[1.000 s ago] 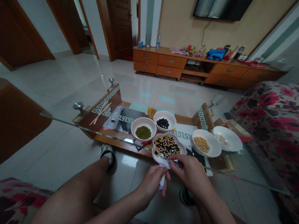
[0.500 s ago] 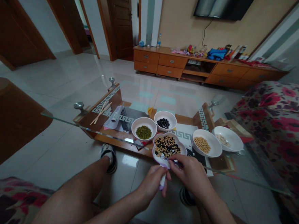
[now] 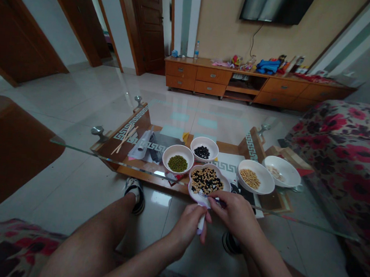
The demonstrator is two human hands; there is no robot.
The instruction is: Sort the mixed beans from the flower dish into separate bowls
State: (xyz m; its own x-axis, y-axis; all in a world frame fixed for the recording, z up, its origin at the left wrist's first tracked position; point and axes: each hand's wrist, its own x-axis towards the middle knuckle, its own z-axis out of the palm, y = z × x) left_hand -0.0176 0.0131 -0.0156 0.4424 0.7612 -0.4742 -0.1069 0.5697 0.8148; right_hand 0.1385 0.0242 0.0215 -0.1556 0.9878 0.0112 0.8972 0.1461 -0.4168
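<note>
My left hand point(image 3: 191, 223) is closed around the white and purple handle point(image 3: 201, 225) of a scalloped white dish point(image 3: 227, 182). Mixed black and yellow beans point(image 3: 206, 179) lie in the dish, at the near edge of the glass table. My right hand point(image 3: 231, 207) pinches a slim, dark-handled tool point(image 3: 220, 202) with a thin tip over the dish's near end; its exact kind is unclear. Behind the dish stand a white bowl of green beans point(image 3: 177, 163) and a white bowl of black beans point(image 3: 201, 152). To the right is a bowl of yellow beans point(image 3: 249, 179).
A bowl with a few pale pieces point(image 3: 276, 173) sits at the far right of the glass table point(image 3: 85, 150). Several wooden chopsticks point(image 3: 123, 140) lie on its left part. Papers point(image 3: 141, 148) show beneath the glass. A low cabinet point(image 3: 213, 77) stands along the wall.
</note>
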